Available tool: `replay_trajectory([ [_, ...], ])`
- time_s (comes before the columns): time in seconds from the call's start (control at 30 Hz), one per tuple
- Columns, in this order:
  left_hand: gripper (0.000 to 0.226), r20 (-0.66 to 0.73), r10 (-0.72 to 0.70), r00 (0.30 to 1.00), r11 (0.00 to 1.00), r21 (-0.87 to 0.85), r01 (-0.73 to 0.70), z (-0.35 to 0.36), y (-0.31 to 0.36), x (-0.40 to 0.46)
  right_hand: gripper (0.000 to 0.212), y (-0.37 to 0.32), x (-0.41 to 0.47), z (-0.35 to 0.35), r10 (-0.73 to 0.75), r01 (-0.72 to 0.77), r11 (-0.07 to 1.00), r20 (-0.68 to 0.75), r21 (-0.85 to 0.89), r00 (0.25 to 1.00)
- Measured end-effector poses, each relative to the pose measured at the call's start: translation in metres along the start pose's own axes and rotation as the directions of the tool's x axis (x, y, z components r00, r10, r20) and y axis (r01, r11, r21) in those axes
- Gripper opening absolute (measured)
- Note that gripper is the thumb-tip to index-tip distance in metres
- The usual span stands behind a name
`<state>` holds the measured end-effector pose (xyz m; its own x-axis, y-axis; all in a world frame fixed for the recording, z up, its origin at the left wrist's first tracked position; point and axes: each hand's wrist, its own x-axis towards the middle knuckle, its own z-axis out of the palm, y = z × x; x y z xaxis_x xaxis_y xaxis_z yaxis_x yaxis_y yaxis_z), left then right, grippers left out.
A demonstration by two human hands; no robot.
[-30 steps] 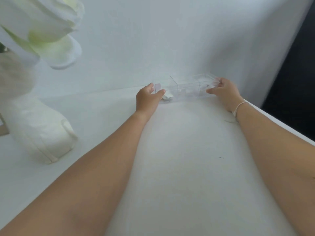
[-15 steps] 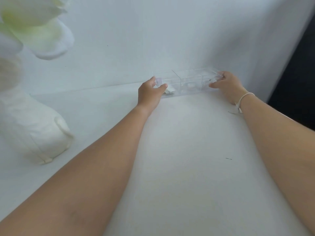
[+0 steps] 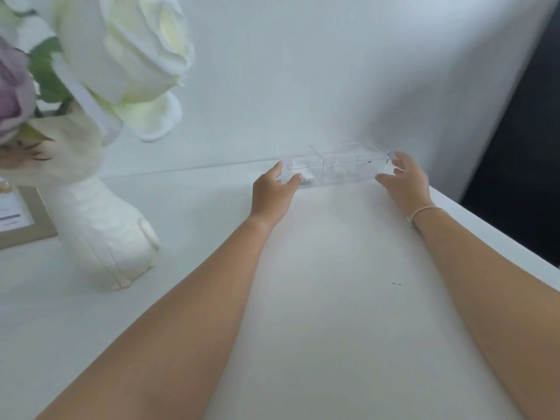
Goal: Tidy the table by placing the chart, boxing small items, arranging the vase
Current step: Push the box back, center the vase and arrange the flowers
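both ends of the clear box (image 3: 336, 165), right of frame centre, are best steadied evenly: it is pinched by the left hand (image 3: 271, 192), while the right hand (image 3: 404, 180) is spread loose.

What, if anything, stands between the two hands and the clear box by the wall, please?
Nothing visible does. The left hand holds the left end of the clear box; the right hand is open at its right end.

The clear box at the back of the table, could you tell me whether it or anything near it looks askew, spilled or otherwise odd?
Nothing stands out. The clear box sits flat against the wall, small items inside its compartments, with the left hand and right hand at its two ends. The white vase stands upright beside a framed chart.
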<state>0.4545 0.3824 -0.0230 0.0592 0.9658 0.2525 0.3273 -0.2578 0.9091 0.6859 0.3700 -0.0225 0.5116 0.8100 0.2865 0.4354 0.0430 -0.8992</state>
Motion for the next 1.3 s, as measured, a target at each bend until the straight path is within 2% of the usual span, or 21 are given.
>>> replay_trajectory([
  [0.03, 0.043, 0.008, -0.002, 1.000, 1.000, -0.005, 0.002, -0.004, 0.002, -0.007, 0.061, -0.002, -0.008, -0.001, -0.010, 0.011, 1.000, 0.005, -0.013, 1.000],
  [0.07, 0.055, 0.010, -0.011, 1.000, 1.000, -0.005, 0.011, -0.008, 0.003, -0.015, 0.060, -0.004, -0.016, -0.001, -0.020, 0.020, 1.000, 0.012, -0.024, 1.000],
  [0.13, 0.059, 0.015, -0.013, 1.000, 1.000, -0.026, 0.013, -0.017, 0.007, -0.031, 0.058, -0.010, -0.034, -0.003, -0.034, 0.035, 0.999, 0.028, -0.028, 0.999],
  [0.4, 0.052, 0.022, -0.028, 0.999, 0.996, -0.087, 0.030, -0.061, 0.007, -0.099, 0.052, -0.044, -0.129, 0.006, -0.092, 0.096, 0.995, 0.146, -0.022, 0.985],
  [0.7, 0.042, 0.044, -0.035, 0.998, 0.987, -0.155, 0.041, -0.148, -0.010, -0.183, 0.046, -0.083, -0.218, 0.029, -0.110, 0.096, 0.993, 0.255, 0.069, 0.961],
  [0.93, 0.012, -0.109, -0.052, 0.993, 0.963, -0.268, 0.021, -0.221, -0.029, -0.213, 0.043, -0.109, -0.265, 0.062, -0.146, 0.118, 0.988, 0.333, 0.104, 0.931],
  [1.13, 0.014, -0.233, -0.084, 0.969, 0.947, -0.321, 0.005, -0.254, -0.040, -0.212, 0.046, -0.128, -0.294, 0.098, -0.193, 0.145, 0.979, 0.416, 0.145, 0.889],
  [1.2, 0.013, -0.240, -0.102, 0.965, 0.941, -0.338, 0.015, -0.255, -0.040, -0.208, 0.048, -0.133, -0.298, 0.109, -0.203, 0.149, 0.976, 0.427, 0.157, 0.881],
  [1.3, 0.024, -0.223, -0.091, 0.971, 0.960, -0.277, 0.027, -0.254, -0.041, -0.200, 0.052, -0.140, -0.299, 0.125, -0.201, 0.137, 0.975, 0.417, 0.177, 0.887],
])
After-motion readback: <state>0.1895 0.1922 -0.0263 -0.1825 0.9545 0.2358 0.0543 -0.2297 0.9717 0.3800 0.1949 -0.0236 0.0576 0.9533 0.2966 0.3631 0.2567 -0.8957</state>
